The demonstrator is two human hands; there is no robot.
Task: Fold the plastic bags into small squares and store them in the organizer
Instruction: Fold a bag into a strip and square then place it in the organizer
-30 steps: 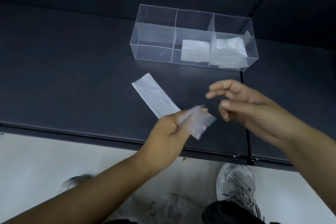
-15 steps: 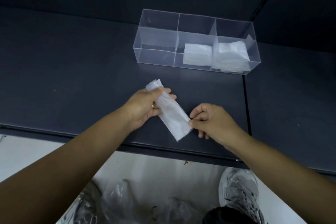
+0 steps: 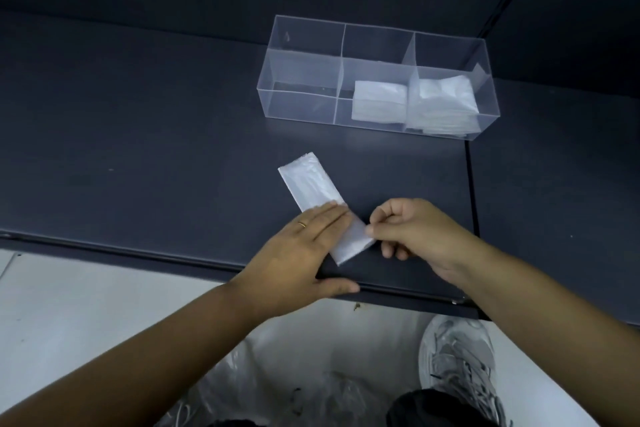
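A dark table [image 3: 138, 149] carries a clear organizer [image 3: 304, 80] at its far side, right of centre, split into three compartments in a row. The middle compartment holds a folded bag [image 3: 379, 104]. The right one holds a stack [image 3: 446, 97] of folded bags that leans against its walls. A seam [image 3: 471, 201] in the tabletop runs from the organizer's right end toward the near edge. Below the table edge, on the pale floor [image 3: 86, 305], lie crumpled plastic [image 3: 277, 385] and a grey shoe [image 3: 457, 367].

The bag being worked is a long white strip [image 3: 308, 184]. It lies flat on the table, slanted from far left to near right, well apart from the organizer and on its near side.

The left hand [image 3: 298, 253] lies palm down across the strip's near half, fingers straight and together, pressing it to the table, thumb out along the table edge. A ring [image 3: 302, 224] shows on one finger. The right hand [image 3: 422, 232] comes in from the right, curled, thumb and forefinger pinching the strip's near end at its right edge.
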